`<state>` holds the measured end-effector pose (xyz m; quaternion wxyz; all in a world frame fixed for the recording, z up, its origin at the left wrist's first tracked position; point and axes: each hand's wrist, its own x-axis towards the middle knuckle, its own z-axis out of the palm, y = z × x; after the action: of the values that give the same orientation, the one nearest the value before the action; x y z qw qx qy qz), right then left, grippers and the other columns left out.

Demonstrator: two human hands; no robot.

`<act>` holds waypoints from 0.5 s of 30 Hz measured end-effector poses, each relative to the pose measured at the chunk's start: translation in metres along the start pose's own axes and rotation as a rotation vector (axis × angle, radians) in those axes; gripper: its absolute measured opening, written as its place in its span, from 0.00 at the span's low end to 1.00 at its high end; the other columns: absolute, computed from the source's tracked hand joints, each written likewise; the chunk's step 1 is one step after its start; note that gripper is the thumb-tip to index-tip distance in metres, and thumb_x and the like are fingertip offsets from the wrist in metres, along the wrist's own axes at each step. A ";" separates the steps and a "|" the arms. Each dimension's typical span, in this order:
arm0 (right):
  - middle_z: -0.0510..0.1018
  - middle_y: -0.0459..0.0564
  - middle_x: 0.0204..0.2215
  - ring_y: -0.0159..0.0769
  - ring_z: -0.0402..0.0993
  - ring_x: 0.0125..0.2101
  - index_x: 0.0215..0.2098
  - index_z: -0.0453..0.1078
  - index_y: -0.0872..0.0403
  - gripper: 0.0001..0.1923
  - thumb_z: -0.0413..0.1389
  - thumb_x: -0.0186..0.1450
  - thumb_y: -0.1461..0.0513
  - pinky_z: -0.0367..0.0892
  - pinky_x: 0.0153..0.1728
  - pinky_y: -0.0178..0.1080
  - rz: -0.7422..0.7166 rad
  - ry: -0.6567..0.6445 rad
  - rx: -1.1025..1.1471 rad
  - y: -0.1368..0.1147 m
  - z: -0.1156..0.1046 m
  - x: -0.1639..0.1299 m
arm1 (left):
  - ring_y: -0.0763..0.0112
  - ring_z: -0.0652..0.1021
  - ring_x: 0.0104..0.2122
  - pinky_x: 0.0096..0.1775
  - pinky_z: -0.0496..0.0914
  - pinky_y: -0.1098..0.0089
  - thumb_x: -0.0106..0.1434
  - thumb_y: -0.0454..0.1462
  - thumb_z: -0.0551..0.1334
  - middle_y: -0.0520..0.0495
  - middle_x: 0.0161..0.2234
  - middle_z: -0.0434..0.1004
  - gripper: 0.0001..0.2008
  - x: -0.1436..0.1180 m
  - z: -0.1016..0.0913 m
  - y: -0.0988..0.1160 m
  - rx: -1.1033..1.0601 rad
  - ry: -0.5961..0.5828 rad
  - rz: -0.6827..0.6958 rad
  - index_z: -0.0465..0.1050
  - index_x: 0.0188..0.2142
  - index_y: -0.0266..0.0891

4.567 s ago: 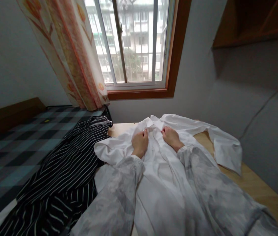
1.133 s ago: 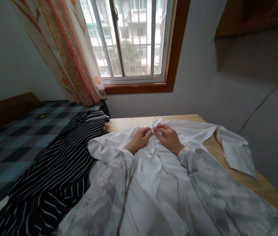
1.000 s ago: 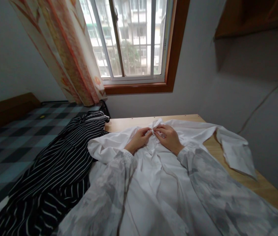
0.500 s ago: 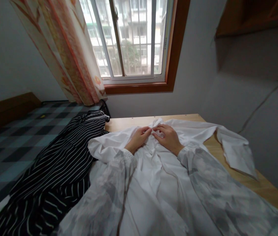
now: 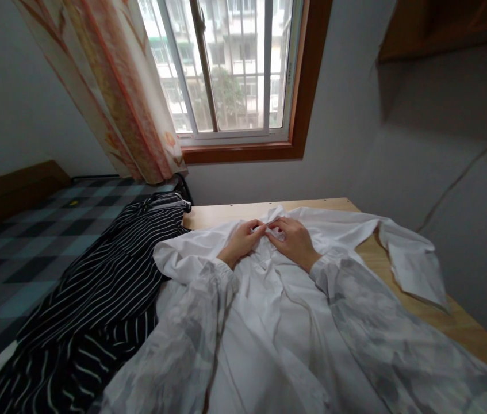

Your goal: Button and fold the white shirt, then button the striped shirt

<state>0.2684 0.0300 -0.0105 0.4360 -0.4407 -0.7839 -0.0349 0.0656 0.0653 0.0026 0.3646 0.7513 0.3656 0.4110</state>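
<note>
A white long-sleeved shirt [image 5: 269, 299] lies spread over the wooden table, its collar end away from me. My left hand [image 5: 244, 240] pinches the shirt's front near the collar between thumb and fingers. Close beside it, my right hand [image 5: 294, 238] also pinches the cloth there, its fingers bent and almost meeting the left fingertips. Any button between the fingertips is too small to make out. One sleeve of the shirt hangs toward the table's right edge.
The wooden table [image 5: 376, 261] shows at its far and right edges. A black striped garment [image 5: 109, 276] lies at the left, over the edge of a checked bed [image 5: 23, 253]. Beyond are a window [image 5: 234, 75] and a curtain [image 5: 114, 86]; a wooden shelf [image 5: 450, 34] is at upper right.
Both hands stay at the same spot on the shirt, with only slight finger movement. The whole view has shifted very slightly.
</note>
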 end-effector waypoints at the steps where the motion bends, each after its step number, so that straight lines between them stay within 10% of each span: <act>1: 0.87 0.52 0.44 0.46 0.82 0.44 0.46 0.79 0.49 0.06 0.64 0.74 0.57 0.70 0.49 0.47 -0.004 -0.004 -0.005 -0.001 0.000 0.000 | 0.68 0.76 0.33 0.38 0.70 0.71 0.68 0.53 0.64 0.49 0.32 0.81 0.20 0.001 0.000 -0.001 -0.009 -0.007 -0.006 0.79 0.35 0.39; 15: 0.83 0.54 0.39 0.46 0.77 0.37 0.43 0.74 0.51 0.10 0.59 0.76 0.54 0.66 0.44 0.46 0.012 -0.015 -0.067 -0.006 -0.004 -0.005 | 0.70 0.72 0.33 0.39 0.67 0.71 0.64 0.48 0.63 0.51 0.30 0.76 0.15 0.002 0.007 -0.008 -0.062 -0.024 -0.036 0.76 0.33 0.37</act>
<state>0.2682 0.0212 -0.0093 0.4156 -0.4598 -0.7829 -0.0552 0.0703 0.0693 -0.0059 0.3996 0.7376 0.3618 0.4067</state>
